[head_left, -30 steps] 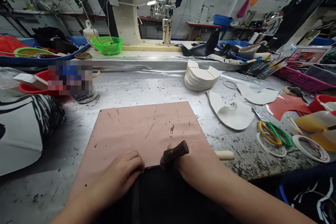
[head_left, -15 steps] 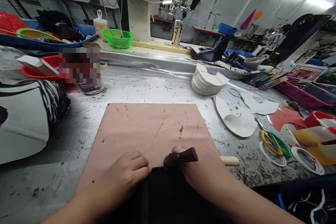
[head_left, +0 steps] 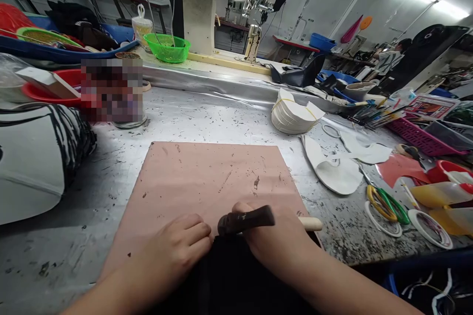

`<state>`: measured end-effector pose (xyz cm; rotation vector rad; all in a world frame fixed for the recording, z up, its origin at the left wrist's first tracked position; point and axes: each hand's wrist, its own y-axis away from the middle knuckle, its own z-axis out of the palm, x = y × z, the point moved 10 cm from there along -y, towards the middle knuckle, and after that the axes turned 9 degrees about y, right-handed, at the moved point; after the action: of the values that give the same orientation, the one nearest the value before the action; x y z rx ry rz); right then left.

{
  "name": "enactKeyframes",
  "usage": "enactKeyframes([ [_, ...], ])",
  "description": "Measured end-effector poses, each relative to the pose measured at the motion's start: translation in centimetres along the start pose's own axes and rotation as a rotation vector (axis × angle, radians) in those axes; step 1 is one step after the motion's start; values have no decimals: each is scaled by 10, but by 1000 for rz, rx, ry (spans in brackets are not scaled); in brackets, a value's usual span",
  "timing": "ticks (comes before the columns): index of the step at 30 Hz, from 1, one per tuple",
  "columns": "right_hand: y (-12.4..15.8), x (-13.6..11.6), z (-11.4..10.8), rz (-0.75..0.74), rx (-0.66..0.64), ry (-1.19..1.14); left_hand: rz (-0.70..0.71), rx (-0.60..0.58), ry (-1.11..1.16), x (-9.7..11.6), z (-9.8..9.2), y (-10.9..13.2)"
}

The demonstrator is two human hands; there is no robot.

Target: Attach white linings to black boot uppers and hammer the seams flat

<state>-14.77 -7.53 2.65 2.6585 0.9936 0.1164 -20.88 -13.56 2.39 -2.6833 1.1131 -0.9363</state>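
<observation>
My right hand (head_left: pixel 271 234) is closed around a hammer (head_left: pixel 246 220). Its dark metal head shows on the left of the fist, and the pale wooden handle end sticks out on the right. Below the hammer head, a black piece of material (head_left: pixel 232 275) runs down to the bottom of the view. At its upper left edge, my left hand (head_left: pixel 185 241) has curled fingers pinching it, close to the hammer head. The fingertips are partly hidden. A pinkish-brown board (head_left: pixel 210 172) lies flat beneath both hands.
Stacked black-and-white pieces (head_left: pixel 33 157) stand at left. White cut pieces (head_left: pixel 336 172), a banded white stack (head_left: pixel 293 113), scissors (head_left: pixel 386 202), tape rolls and yellow bottles (head_left: pixel 439 194) lie at right. A sewing machine (head_left: pixel 199 10) and green basket (head_left: pixel 168 49) stand behind.
My right hand and the hammer have shifted a little to the left, nearer to my left hand. My left hand keeps its grip at the black edge. The camera view has shifted slightly.
</observation>
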Motion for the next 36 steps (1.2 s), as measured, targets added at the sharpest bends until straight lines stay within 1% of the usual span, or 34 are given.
enactKeyframes([
  [2,-1,-3,1,0,-6,5,-58,44,22,-7,-5,2],
  [4,-2,-6,4,-14,-40,15,-148,73,78,-18,-9,4],
  [6,-2,-7,5,-15,-56,29,-208,66,160,-26,-9,7],
  [7,-3,-7,5,-12,-54,33,-212,49,189,-26,-8,7],
  [9,-2,-6,4,-19,-45,27,-169,35,178,-22,-8,8],
  [14,-1,2,-8,29,81,-9,-47,56,-40,-6,-10,10],
  [17,-1,-8,-4,-45,52,39,-35,49,-70,-2,-8,11],
  [18,-1,-11,-4,-64,60,73,-42,47,-67,-2,-7,12],
  [20,1,-15,-10,-78,126,117,-57,43,-53,-3,-6,12],
  [22,2,-21,-13,-99,166,144,-86,36,-26,-6,-6,13],
  [24,1,-27,-8,-135,132,176,-155,55,21,-15,-9,15],
  [26,0,-32,-3,-162,100,221,-254,76,81,-28,-12,19],
  [28,-1,-35,-4,-180,113,237,-304,69,153,-36,-12,23],
  [29,0,-36,-5,-191,126,233,-292,60,181,-36,-11,24],
  [31,1,-36,-9,-202,137,213,-210,56,186,-28,-12,24],
  [33,2,-33,-14,-176,133,192,-119,71,104,-17,-14,24],
  [36,0,-25,-23,-94,142,129,-37,62,-48,-3,-14,23],
])
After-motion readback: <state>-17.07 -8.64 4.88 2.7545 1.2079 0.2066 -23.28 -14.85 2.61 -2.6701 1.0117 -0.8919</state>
